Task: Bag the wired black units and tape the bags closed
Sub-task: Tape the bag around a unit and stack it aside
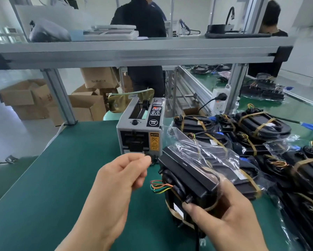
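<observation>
My right hand (226, 220) grips a wired black unit (186, 171) from below, at the green mat's right. A clear plastic bag (213, 151) covers the unit's far part and trails off behind it. The near end sticks out, with coloured wires (159, 186) looping to the left. My left hand (123, 176) hovers just in front of the grey tape dispenser (139, 131), thumb and forefinger pinched together near its outlet. They seem to hold a clear piece of tape, which is too faint to make out.
Several more black units (260, 122) bound with tan bands, some bagged, are piled to the right. A socket block (220, 100) with a plugged cable hangs on the frame post. Cardboard boxes (25, 98) stand on the floor at left. People stand beyond the shelf.
</observation>
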A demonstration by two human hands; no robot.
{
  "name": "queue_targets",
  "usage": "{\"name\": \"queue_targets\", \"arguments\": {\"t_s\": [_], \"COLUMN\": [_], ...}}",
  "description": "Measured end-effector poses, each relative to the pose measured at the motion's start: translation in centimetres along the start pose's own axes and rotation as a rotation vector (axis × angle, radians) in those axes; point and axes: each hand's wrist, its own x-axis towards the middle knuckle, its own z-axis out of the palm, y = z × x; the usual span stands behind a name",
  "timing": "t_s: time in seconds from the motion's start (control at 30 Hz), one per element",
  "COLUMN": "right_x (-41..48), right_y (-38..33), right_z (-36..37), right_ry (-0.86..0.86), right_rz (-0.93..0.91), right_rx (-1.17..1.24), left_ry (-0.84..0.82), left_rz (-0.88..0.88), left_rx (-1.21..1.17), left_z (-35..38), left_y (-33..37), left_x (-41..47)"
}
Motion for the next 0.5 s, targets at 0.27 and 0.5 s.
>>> {"name": "queue_targets", "arguments": {"t_s": [0.27, 0.5], "right_x": [-0.5, -0.6], "right_y": [0.7, 1.1], "right_z": [0.8, 1.2], "right_ry": [0.030, 0.037], "right_rz": [-0.089, -0.139], "right_rx": [-0.064, -0.098], "left_ry": [-0.168, -0.210], "left_rz": [0.123, 0.117], "left_rx": [0.313, 0.370], "left_z": [1.0, 1.3], "left_y": [1.8, 1.7], "left_x": [-1.1, -0.2]}}
